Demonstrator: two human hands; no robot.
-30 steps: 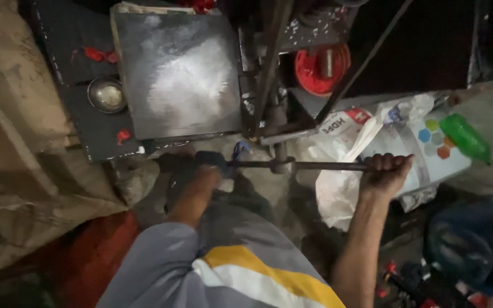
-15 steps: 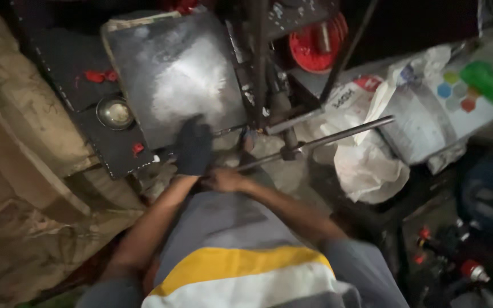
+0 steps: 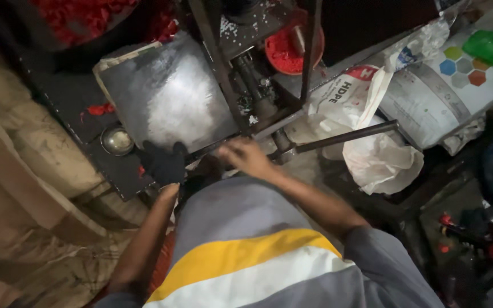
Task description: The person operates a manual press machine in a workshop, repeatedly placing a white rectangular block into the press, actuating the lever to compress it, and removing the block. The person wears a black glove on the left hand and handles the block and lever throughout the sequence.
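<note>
Both hands low at the press: gloved left hand gripping the near end of the bar, bare right hand blurred beside it, grip unclear, metal plate just beyond.

Long dark metal bar: a lever running roughly level from the press frame out to the right, its far end over a crumpled white sack. Grey metal plate: flat, scuffed, dusted white at centre, tilted slightly, just left of the frame.
</note>
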